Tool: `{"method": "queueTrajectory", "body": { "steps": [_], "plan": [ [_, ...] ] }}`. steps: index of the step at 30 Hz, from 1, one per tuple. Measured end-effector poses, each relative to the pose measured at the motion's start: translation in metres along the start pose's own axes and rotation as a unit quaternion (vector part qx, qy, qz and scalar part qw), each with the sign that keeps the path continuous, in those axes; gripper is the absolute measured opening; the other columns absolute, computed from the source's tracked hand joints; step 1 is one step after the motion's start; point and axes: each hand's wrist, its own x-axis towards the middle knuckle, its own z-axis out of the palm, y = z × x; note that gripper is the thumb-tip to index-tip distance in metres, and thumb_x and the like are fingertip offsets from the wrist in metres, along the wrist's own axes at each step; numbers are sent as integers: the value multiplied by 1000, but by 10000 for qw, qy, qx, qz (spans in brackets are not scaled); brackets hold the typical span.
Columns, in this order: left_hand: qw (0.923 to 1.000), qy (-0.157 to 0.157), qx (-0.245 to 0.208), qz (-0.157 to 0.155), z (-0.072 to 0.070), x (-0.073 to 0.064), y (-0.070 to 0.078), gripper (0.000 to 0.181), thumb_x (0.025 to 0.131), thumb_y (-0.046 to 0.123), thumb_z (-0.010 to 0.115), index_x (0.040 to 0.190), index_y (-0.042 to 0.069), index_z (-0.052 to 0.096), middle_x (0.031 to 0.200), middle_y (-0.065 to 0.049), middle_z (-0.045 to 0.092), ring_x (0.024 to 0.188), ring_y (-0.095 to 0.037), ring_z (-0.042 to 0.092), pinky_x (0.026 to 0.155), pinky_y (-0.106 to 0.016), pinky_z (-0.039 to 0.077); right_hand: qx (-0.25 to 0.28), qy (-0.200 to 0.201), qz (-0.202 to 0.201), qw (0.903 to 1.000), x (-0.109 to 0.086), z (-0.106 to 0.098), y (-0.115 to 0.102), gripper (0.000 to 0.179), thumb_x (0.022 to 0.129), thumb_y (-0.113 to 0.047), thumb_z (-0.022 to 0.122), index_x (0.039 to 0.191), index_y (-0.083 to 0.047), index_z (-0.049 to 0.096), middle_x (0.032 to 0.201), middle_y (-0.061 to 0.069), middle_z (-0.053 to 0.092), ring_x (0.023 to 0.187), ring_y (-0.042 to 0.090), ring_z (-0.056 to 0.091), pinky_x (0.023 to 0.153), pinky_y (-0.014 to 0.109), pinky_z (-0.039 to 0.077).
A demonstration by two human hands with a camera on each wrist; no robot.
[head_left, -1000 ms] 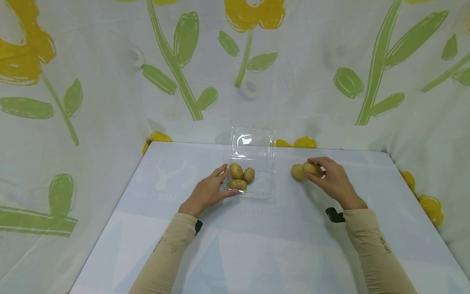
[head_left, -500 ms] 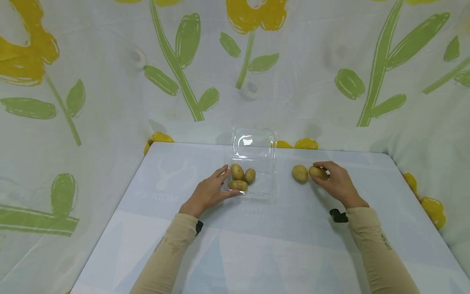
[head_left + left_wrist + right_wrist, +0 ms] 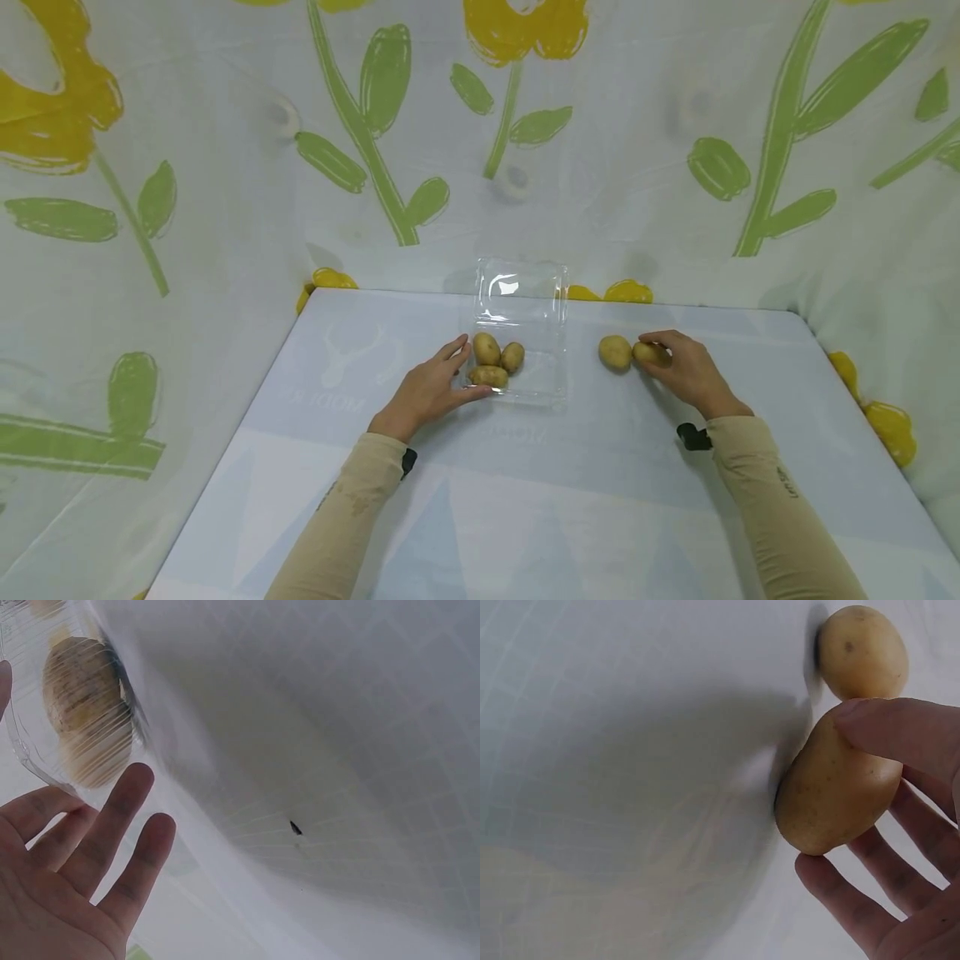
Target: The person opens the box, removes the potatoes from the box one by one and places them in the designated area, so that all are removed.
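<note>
My right hand (image 3: 686,371) pinches a potato (image 3: 836,784) between thumb and fingers, close over the table, right of the container. Just left of it in the head view lies a second, rounder potato (image 3: 615,353), near or against the held one. My left hand (image 3: 427,392) is at the left side of a clear plastic clamshell container (image 3: 536,387), thumb along its front edge and fingers spread at its left wall. Inside, toward the left, sit three potatoes: an upright one (image 3: 486,349), a small one (image 3: 513,357) and a front one (image 3: 489,377). In the left wrist view, potatoes (image 3: 82,690) show through the ribbed wall.
The container's clear lid (image 3: 521,292) stands raised at the back, near the table's far edge. A pale blue and white cloth covers the table (image 3: 525,500). Behind it and at both sides hangs a curtain (image 3: 600,167) with yellow flowers and green leaves.
My right hand has moved slightly right with its potato, which earlier overlapped the rounder potato and now sits beside it. The left hand and container stay in place.
</note>
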Motion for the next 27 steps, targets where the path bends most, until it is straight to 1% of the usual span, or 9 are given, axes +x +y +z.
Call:
{"method": "queueTrajectory", "body": {
  "steps": [11,19,27],
  "plan": [
    [10000,9,33,20,0,0,0,97,88,70,63,156,6,38,166,-3,28,136,-31,50,104,-50,48,-144,-382,-12,9992,3,2,1,42,87,4,76,127,6,63,129,27,62,124,46,52,106,61,38],
    [10000,10,-4,5,0,0,0,96,88,69,64,156,5,38,166,-3,28,137,-32,50,103,-51,48,-203,-404,-48,9990,2,2,1,44,87,4,76,128,6,62,129,27,61,125,47,51,106,62,38],
    [10000,10,-28,27,0,0,-1,96,88,69,64,156,5,38,165,-3,28,137,-31,49,104,-50,48,-268,-434,14,9987,2,1,-1,45,87,1,76,130,6,61,130,28,59,125,48,51,105,62,39]
  ]
}}
